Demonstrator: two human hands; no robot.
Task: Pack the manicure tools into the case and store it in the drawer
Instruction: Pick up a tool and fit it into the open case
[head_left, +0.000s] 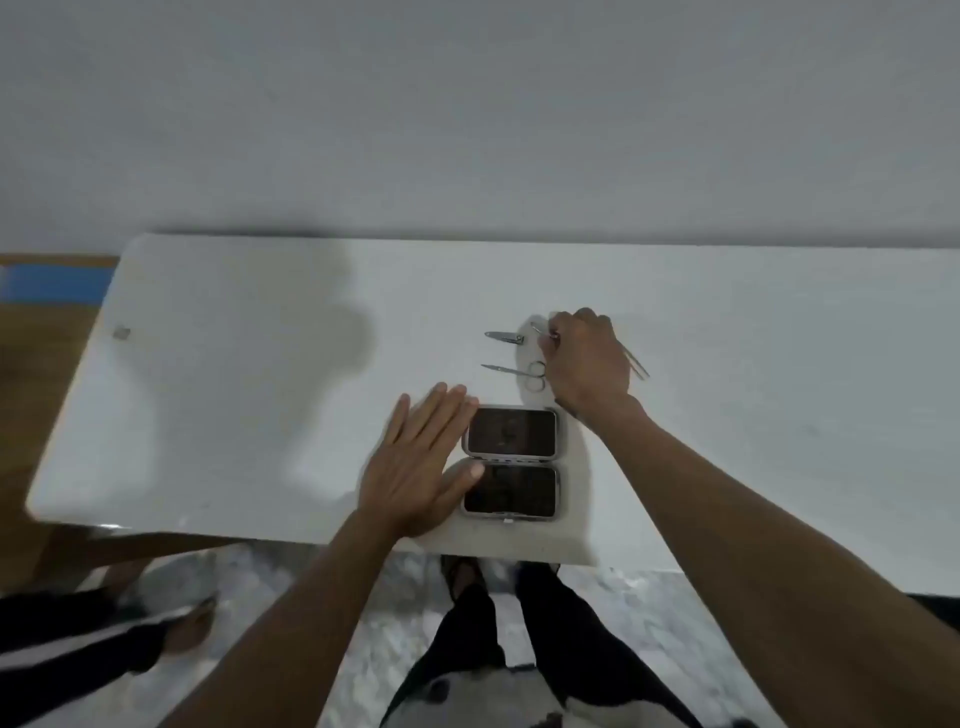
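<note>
An open grey case (511, 462) with two dark halves lies flat near the front edge of the white table (234, 389). My left hand (421, 467) rests flat on the table against the case's left side, fingers spread, thumb on the near half. Beyond the case lie a nail clipper (505, 338) and small scissors (519, 371). My right hand (584, 364) is closed over a thin metal tool (638, 365) whose ends stick out on both sides of the fist. The scissors' handles lie partly under that hand.
A grey wall rises behind the table. A small grey tag (121, 332) sits near the table's left edge. Another person's leg and foot (171, 629) stand at the lower left, beside a wooden floor strip. My own legs show below the table edge.
</note>
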